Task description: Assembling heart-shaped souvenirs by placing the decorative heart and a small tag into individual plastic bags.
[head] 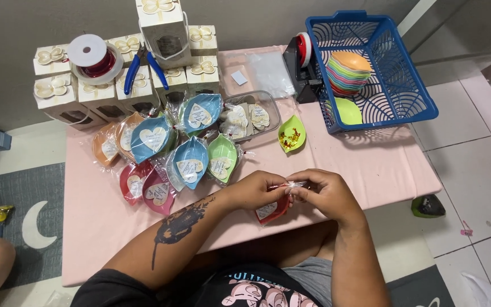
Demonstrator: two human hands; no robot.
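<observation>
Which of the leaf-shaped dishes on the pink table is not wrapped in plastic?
The yellow-green dish beside the clear plastic tray, lying open with small gold and red bits inside. The others in the pile are bagged with heart tags.

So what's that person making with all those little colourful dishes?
A person sits at a pink table. The left hand and right hand together pinch the clear wrapping at the top of a red leaf-shaped dish, already bagged with a heart tag. A pile of wrapped dishes lies just beyond, near small gift boxes. Unwrapped dishes sit stacked in a blue basket.
</observation>
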